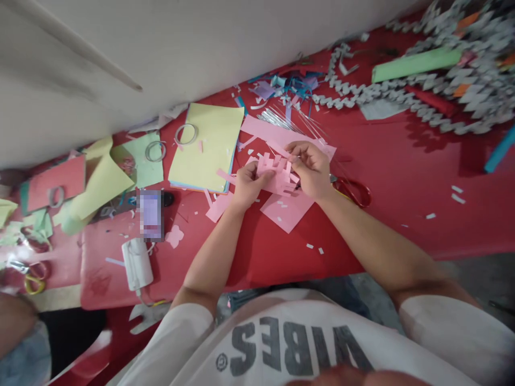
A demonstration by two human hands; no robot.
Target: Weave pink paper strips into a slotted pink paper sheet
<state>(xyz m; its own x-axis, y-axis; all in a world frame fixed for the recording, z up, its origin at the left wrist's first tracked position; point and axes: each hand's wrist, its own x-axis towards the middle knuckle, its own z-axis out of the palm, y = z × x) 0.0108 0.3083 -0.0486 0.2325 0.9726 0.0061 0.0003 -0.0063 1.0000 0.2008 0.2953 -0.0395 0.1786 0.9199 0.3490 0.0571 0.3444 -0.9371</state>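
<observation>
Both my hands hold a piece of pink paper (275,172) cut into several strips, above the red table (402,177). My left hand (249,186) pinches its left edge, fingers closed. My right hand (311,169) grips its right side and upper strips, fingers curled. More pink sheets (286,212) lie flat underneath and behind the hands.
A stack of yellow paper (207,147) with a tape ring (185,134) lies to the left. Red-handled scissors (354,190) sit right of my right hand. A white charger (137,264), a phone (150,214), green sheets, and grey paper chains (422,91) crowd the table. Another person's arm (16,316) shows at bottom left.
</observation>
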